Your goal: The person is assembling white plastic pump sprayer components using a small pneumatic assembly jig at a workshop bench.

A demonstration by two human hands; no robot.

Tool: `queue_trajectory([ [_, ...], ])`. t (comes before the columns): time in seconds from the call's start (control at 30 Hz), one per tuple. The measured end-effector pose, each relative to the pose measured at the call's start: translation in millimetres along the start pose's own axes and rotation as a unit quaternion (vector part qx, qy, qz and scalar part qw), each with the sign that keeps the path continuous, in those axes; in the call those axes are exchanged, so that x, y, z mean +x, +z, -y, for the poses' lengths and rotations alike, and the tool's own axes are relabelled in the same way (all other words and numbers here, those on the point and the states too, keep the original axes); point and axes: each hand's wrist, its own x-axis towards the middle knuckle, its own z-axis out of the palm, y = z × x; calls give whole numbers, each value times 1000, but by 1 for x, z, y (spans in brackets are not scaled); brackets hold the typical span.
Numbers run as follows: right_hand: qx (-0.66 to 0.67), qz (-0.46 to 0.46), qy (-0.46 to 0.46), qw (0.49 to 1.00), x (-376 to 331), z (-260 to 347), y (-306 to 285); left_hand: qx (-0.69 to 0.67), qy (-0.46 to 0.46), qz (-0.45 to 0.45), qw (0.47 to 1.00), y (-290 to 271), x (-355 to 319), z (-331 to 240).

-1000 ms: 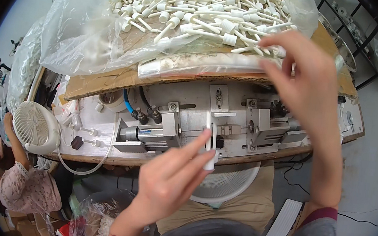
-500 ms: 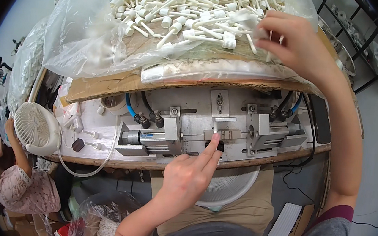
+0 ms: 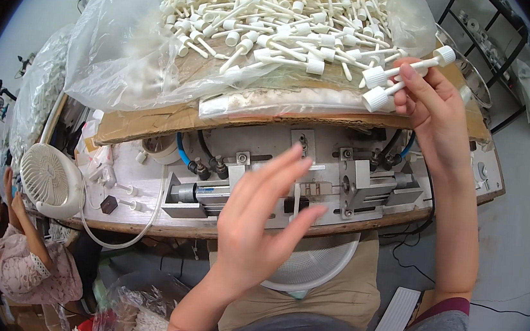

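Raised at the right, my right hand (image 3: 437,116) is closed on white capped sticks (image 3: 377,100). Ribbed caps jut out on both sides of its fingers. My left hand (image 3: 257,223), slightly blurred, is open over the clamping jig, with thumb and fingers apart and nothing in it. Just past its thumb, a white stick (image 3: 296,198) lies at the small metal block (image 3: 318,189) in the middle of the jig. Air cylinders flank this block, the left cylinder (image 3: 213,194) partly behind my left hand and the right cylinder (image 3: 378,190) in plain sight.
A big pile of white capped sticks (image 3: 273,24) lies on clear plastic and cardboard (image 3: 147,117) above the jig. A white fan (image 3: 50,182) stands at the bench's left end. A white perforated basin (image 3: 315,268) sits on my lap. Another person (image 3: 35,264) works at far left.
My left hand has lifted off the jig's middle and opened, moving up and left. My right hand has drawn back from the pile, now with capped sticks plainly in its fingers.
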Motion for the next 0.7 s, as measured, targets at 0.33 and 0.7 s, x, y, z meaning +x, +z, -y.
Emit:
queue_trajectory([
  [0.33,185,32,-9,982,12,-9,22,-158,-14,-78,984,44,81,6],
  [0.7,126,-41,-71,989,-19,9,25,-79,35,-143,986,12,72,8],
])
